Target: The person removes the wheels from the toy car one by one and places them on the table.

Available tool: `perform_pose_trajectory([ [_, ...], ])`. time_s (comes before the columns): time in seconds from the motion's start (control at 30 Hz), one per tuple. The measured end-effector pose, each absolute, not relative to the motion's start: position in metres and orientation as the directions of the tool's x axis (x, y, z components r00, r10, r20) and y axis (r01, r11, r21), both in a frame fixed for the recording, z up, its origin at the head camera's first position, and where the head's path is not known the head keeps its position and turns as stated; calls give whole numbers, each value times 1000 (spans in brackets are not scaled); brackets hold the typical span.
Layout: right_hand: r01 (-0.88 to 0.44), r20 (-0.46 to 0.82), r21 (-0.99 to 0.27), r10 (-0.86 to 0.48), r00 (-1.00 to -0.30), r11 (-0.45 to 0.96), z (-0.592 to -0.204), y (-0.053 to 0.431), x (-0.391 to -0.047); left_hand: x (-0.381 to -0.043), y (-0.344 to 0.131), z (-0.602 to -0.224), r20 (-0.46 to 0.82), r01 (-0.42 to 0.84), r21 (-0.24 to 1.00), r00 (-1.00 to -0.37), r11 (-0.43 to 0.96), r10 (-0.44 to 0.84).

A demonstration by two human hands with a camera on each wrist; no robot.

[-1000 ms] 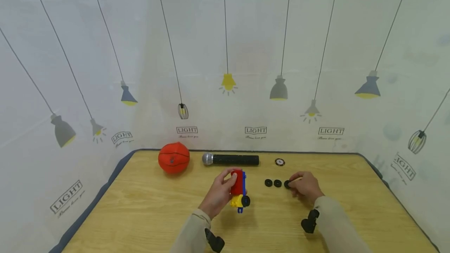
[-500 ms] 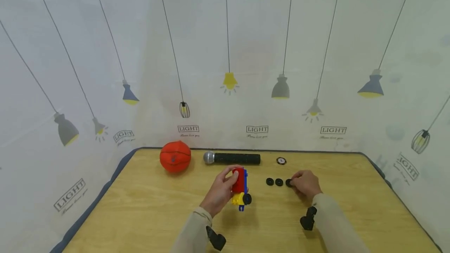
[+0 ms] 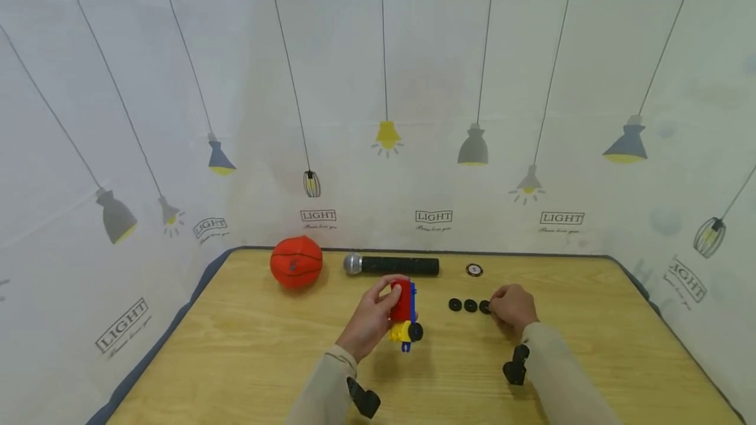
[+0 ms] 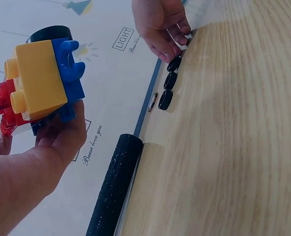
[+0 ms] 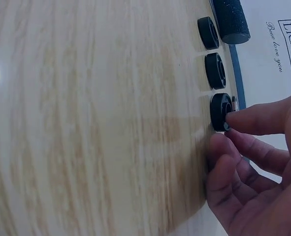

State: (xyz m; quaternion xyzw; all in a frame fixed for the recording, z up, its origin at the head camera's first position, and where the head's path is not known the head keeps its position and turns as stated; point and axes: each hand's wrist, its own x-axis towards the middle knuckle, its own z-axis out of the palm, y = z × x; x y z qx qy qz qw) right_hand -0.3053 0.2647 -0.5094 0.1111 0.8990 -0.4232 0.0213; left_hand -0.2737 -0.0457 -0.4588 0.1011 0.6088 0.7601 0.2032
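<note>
My left hand (image 3: 367, 321) grips a toy vehicle of building blocks (image 3: 403, 303), held above the table. It has red blocks (image 4: 7, 105), a yellow block (image 4: 41, 78), a blue base (image 4: 69, 69) and a black wheel (image 3: 416, 332). My palm and fingers hide part of the red end. My right hand (image 3: 515, 307) is at the right end of a short row of black wheels lying on the table. One fingertip touches the nearest wheel (image 5: 220, 112); the other fingers bend loosely beside it. The middle wheel (image 5: 215, 71) and far wheel (image 5: 208, 33) lie untouched.
Behind the hands, a microphone (image 3: 396, 265) lies along the table's back edge, with a red ball (image 3: 296, 262) to its left. A round chip (image 3: 474, 270) lies behind the wheels. A white printed backdrop (image 3: 425, 84) encloses the wooden table (image 3: 236, 346) at the back and sides.
The view has shifted slightly. My right fingers have drawn back a little, showing more of the nearest wheel. My left hand keeps its grip on the toy vehicle.
</note>
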Motion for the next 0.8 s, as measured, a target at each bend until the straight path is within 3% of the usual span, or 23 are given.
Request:
perform_pose_trajectory([
  [0.43, 174, -69, -701, 178, -982, 692, -501, 264, -306, -273, -42, -457, -92, -184, 966, -902, -183, 422],
  [0.8, 170, -101, -795, 149, -984, 582, -481, 252, -300, -274, -37, -458, -69, -184, 955, -899, -230, 432],
])
